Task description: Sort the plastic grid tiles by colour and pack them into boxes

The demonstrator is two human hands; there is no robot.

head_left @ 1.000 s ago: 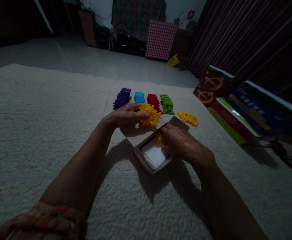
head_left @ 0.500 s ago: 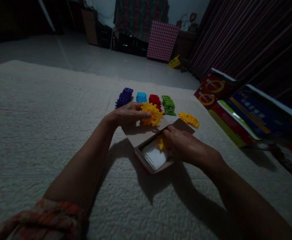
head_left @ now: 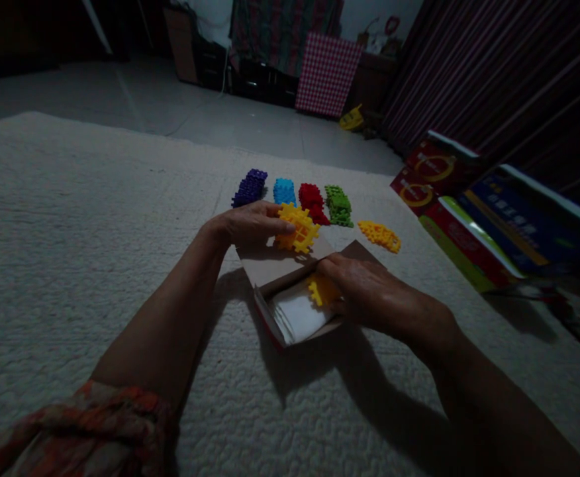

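Note:
My left hand is closed on yellow interlocking toy pieces, square with notched edges and a window-like grid, above the raised flap of a small cardboard box. My right hand reaches over the box's opening, its fingers bent down around another yellow toy piece; its fingertips are partly hidden. Inside the box, below that piece, lies a folded white paper or tissue stack.
Beyond the box, sorted piles of toy pieces lie on the quilted mat: purple, light blue, red, green and yellow. Printed cartons stand at the right, near a striped curtain.
The box has shifted slightly left and tilted. The yellow piece under my right hand shows more, lying over the white stack. My left hand still holds its yellow pieces.

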